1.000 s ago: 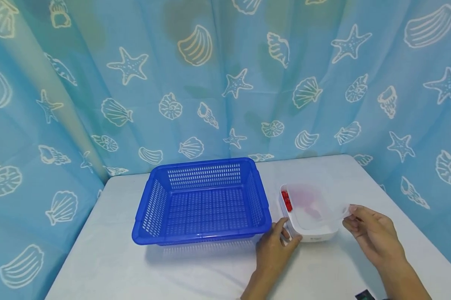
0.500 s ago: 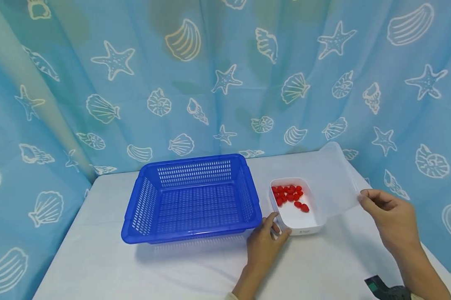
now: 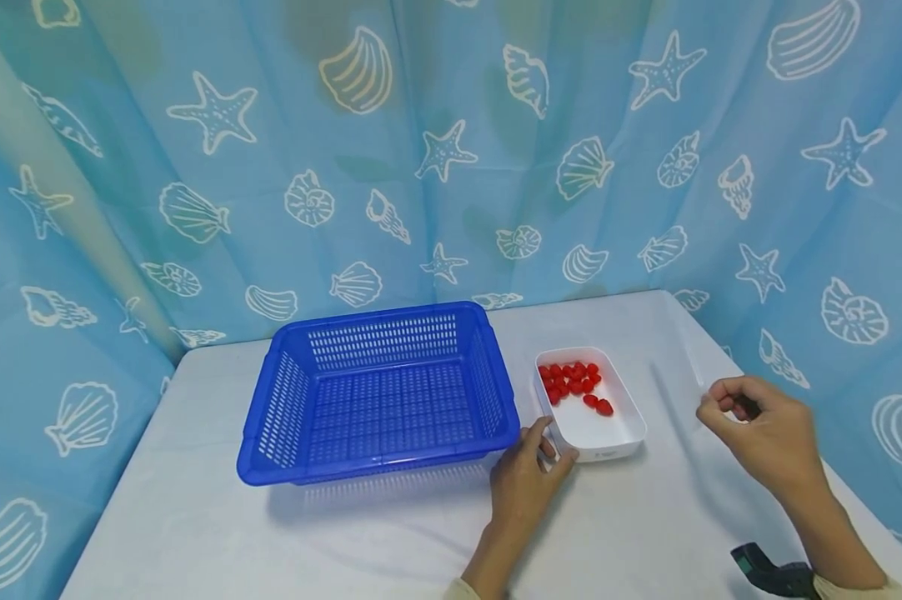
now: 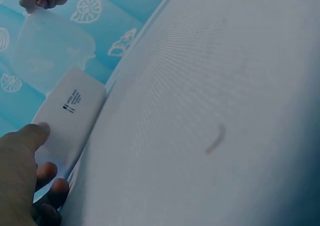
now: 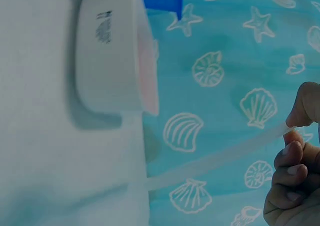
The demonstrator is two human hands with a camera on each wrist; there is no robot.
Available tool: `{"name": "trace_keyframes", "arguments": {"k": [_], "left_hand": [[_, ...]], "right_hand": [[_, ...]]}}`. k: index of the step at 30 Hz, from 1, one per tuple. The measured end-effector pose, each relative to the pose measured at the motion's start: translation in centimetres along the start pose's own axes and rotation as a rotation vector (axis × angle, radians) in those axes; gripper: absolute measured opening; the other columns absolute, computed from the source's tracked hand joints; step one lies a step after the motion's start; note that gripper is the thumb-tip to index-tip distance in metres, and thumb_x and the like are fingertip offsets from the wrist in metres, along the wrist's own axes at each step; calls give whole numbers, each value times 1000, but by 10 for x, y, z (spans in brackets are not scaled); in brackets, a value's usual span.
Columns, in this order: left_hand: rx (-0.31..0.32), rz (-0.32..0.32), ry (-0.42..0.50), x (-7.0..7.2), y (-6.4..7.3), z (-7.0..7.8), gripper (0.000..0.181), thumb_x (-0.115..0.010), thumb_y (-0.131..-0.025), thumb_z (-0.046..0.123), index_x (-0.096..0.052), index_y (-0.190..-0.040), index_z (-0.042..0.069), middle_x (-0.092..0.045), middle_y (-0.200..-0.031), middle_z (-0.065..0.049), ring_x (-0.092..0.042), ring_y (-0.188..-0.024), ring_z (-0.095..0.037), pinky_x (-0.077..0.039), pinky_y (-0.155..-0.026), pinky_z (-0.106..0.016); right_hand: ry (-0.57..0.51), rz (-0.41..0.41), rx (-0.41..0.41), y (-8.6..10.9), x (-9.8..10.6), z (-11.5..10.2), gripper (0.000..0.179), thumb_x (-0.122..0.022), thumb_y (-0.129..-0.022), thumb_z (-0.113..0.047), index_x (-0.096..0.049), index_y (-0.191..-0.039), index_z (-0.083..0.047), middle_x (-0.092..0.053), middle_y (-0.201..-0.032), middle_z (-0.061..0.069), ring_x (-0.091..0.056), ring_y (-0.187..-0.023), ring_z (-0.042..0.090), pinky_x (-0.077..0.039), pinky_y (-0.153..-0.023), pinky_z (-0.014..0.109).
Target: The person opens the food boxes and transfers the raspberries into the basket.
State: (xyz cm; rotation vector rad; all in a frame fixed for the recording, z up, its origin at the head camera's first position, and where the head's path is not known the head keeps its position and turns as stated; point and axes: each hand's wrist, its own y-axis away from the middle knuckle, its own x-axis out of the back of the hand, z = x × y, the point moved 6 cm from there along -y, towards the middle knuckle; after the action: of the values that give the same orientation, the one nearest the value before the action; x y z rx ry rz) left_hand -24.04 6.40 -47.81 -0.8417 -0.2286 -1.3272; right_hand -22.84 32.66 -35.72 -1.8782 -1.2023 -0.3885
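A small white food container (image 3: 595, 429) stands on the table, uncovered, with several red berries (image 3: 576, 373) gathered toward its far left side. My left hand (image 3: 523, 483) holds its near left corner, thumb on the front wall and fingers round the left side. In the left wrist view that thumb presses the container's printed wall (image 4: 75, 110). To the right, my right hand (image 3: 769, 433) pinches the edge of a thin translucent lid (image 4: 52, 50) between thumb and index finger. The lid hangs clear of the container, seen nearly edge-on in the right wrist view.
Left of the container sits a large blue plastic basket (image 3: 391, 408) with slotted walls, its rim close to my left hand. Behind the white table (image 3: 196, 500) and along both sides hangs a blue curtain (image 3: 421, 167) with shell prints.
The right hand has peeled the lid off and drawn it to the right, uncovering the red berries. The left hand has kept its hold on the container's corner. The head view has shifted slightly.
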Motion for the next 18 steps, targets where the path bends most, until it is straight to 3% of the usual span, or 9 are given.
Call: {"name": "trace_keyframes", "arguments": {"k": [5,12,18], "left_hand": [[12,-17,4,0,0,1,50,-64,-82,48,-52,-126,28,-54,-81,15,-42,-63,3,-32,-50,-13],[29,-28,-4,0,1,1,49,-63,-83,47,-52,-127,28,-54,-82,15,-42,-65,2,-34,-52,-13],[16,-27,-3,1,2,3,49,-63,-83,47,-51,-127,27,-54,-82,14,-42,-64,1,-34,-52,-13]], "right_hand": [[87,10,77,-1,-5,7,11,-70,-73,-16,-62,-78,-12,-56,-74,2,-41,-67,9,-33,-54,10],[180,66,303,-1,-15,7,13,-69,-65,-12,-60,-72,-7,-53,-67,4,-44,-61,16,-33,-51,12],[225,51,303,1,-26,13,13,-68,-66,-12,-60,-73,-5,-52,-67,4,-44,-61,17,-41,-49,30]]}}
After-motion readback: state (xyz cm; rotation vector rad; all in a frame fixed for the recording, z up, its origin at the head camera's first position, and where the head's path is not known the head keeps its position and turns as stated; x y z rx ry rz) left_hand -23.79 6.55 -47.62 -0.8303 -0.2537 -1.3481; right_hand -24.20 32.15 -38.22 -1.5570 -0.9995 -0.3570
